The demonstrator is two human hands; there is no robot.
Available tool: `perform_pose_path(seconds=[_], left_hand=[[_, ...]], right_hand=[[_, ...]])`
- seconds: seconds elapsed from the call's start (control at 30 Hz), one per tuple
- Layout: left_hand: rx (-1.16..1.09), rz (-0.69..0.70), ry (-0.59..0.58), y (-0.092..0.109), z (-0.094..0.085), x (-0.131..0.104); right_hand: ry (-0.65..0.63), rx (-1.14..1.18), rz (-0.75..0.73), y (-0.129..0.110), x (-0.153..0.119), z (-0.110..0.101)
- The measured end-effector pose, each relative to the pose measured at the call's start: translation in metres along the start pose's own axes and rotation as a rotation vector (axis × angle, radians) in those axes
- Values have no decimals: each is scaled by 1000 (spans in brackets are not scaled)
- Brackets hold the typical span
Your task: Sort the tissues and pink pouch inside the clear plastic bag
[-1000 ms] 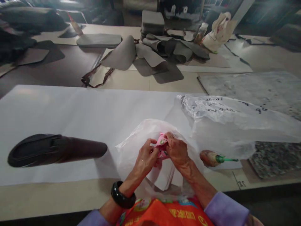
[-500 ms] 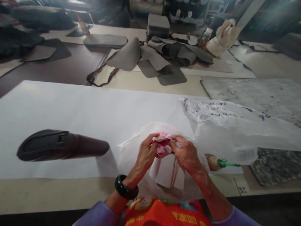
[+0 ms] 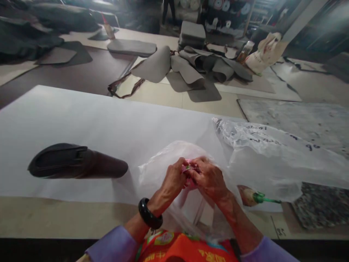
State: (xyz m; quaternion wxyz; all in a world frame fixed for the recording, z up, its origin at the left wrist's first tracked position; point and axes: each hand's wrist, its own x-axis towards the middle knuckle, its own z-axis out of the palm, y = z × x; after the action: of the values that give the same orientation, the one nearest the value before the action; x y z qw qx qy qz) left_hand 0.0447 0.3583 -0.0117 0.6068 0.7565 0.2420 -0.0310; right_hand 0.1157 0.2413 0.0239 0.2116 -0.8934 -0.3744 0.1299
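Observation:
My left hand (image 3: pixel 174 177), below a dark bangle, pinches the left side of a small pink patterned cloth (image 3: pixel 191 183). On its right side my right hand (image 3: pixel 208 178) grips the same cloth, the fingers of both hands nearly touching. Much of the cloth is hidden by the fingers. Under the hands lies a translucent plastic bag (image 3: pixel 155 165) with white box-like pieces (image 3: pixel 192 207) in it. A dark, long rounded case (image 3: pixel 77 162) rests on the white sheet (image 3: pixel 109 116) to the left.
At the right are a plastic bag with handwriting (image 3: pixel 261 163), a bottle with a green nozzle (image 3: pixel 247 195) and a speckled slab (image 3: pixel 321 205). Grey cut pieces (image 3: pixel 188 71) and a cream bag (image 3: pixel 264 54) lie farther back. A person's legs (image 3: pixel 169 12) show behind.
Both hands have drawn closer together and bunched the pink cloth, so less of it shows. The camera view has shifted slightly.

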Motion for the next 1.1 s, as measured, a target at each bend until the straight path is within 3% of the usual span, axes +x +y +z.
perform_pose_path(seconds=[0.17,0.3,0.47,0.63,0.8,1.0,1.1], left_hand=[[118,125,-2,4,3,-1],[320,204,86,17,2,-3],[564,161,143,17,0,-3],[456,347,198,0,2,-8],[374,593,355,-9,6,-12],[356,669,399,-12,6,-12],[374,617,413,-13,5,-12]], right_hand=[[28,-321,-77,-2,2,2],[117,-405,-52,-8,4,6],[106,-437,154,0,3,14],[-42,-255,361,-3,-4,9],[94,-209,311,-8,-11,5],[174,31,296,6,-9,15],[217,162,232,7,-10,21]])
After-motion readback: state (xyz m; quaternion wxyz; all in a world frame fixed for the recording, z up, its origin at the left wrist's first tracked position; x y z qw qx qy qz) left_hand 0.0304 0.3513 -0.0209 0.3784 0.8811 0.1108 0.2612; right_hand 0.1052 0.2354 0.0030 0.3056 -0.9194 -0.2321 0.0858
